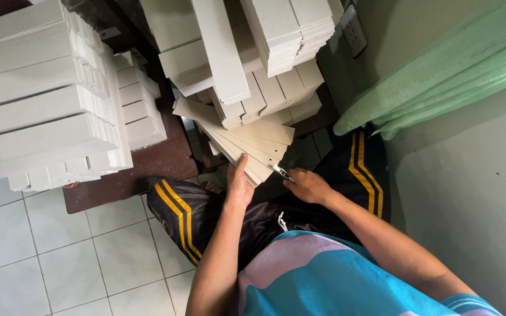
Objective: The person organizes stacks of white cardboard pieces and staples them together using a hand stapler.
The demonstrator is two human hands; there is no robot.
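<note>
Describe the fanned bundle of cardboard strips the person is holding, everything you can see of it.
The fanned bundle of cardboard strips is a sheaf of long, flat, pale beige pieces that look like greyboard, spread like a fan and slanting from upper left to lower right over the person's lap. The left hand supports its lower edge, fingers up against the strips. The right hand holds a small metal tool at the bundle's lower right corner. Its far end lies against similar stacked strips.
</note>
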